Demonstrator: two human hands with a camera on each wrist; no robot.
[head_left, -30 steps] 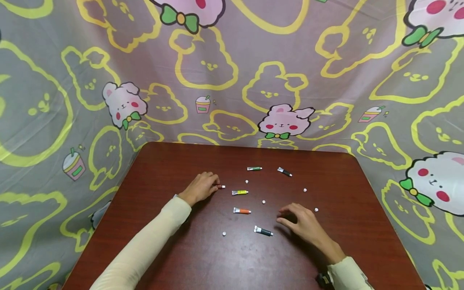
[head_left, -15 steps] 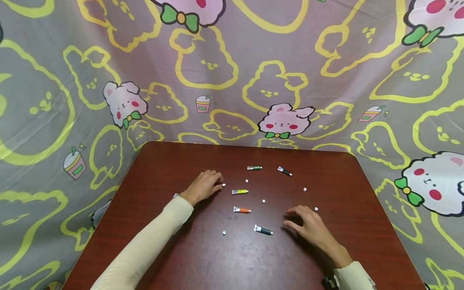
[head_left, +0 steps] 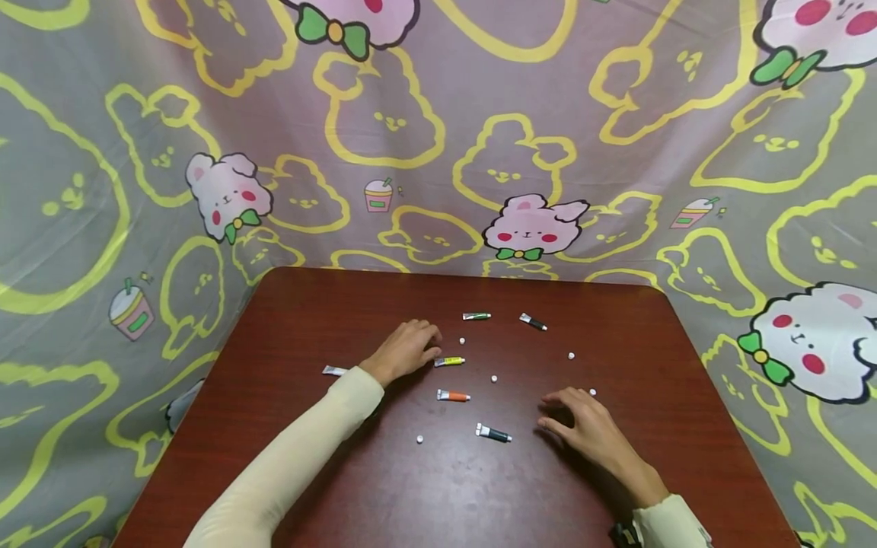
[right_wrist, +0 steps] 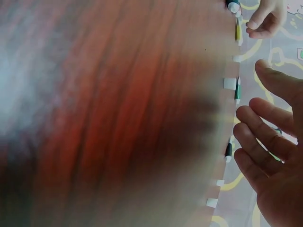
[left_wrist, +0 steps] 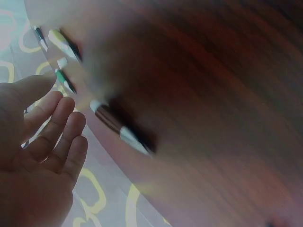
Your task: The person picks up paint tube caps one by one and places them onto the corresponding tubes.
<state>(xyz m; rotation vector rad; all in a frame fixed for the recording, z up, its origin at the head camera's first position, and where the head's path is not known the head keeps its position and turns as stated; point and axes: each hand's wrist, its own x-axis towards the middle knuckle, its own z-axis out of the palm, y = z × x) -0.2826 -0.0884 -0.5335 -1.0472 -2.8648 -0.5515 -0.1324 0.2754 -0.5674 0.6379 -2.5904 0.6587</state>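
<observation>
One tube [head_left: 334, 371] behind left hand [head_left: 406, 351] now.

- The left hand [head_left: 404, 352] is stretched forward on a cream-sleeved arm, palm down — fingers loosely bent, nothing held between them.
- The right hand [head_left: 585, 426] is kept nearer the body, palm down — fingers relaxed and slightly spread, nothing gripped.

Both wrist views smeared; table [head_left: 342, 472] only a red-brown blur there. Tube [head_left: 335, 371] half hidden behind left sleeve [head_left: 301, 457]. Tiny white caps [head_left: 419, 439] too small to make out. Right hand [right_wrist: 274, 161] cut by frame edge.
</observation>
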